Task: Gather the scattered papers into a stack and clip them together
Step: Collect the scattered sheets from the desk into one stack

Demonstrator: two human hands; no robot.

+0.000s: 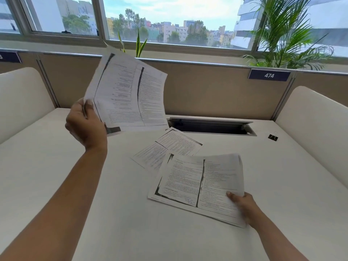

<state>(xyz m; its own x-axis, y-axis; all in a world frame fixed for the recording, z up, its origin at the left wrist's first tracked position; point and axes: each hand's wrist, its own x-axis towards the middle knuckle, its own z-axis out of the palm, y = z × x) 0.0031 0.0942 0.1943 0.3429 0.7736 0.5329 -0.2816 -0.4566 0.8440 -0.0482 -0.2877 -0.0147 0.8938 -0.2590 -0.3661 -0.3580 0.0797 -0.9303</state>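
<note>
Printed white paper sheets (128, 95) pinched in left hand (84, 123); second printed bundle (199, 181) gripped by right hand (243, 206) on white tabletop (131, 223). Gathering step, apparently; next: merge both, add loose printed sheet (167, 147).

The left grip (85, 125) holds the raised papers (128, 97) above the desk (131, 223), over its left half toward the back edge. A single sheet (169, 146) lies flat at the desk's middle. The paper bundle (199, 183), pinched at its near right corner by the right grip (243, 206), sits nearer the front edge and overlaps that sheet's near corner. A cable slot (211, 126) is sunk in the desk along the back edge, just behind the single sheet. The binder clip (273, 137) lies right of the slot, toward the back right corner. A partition (207, 87) stands behind the back edge, carrying a number plate (269, 75) above that corner.
</note>
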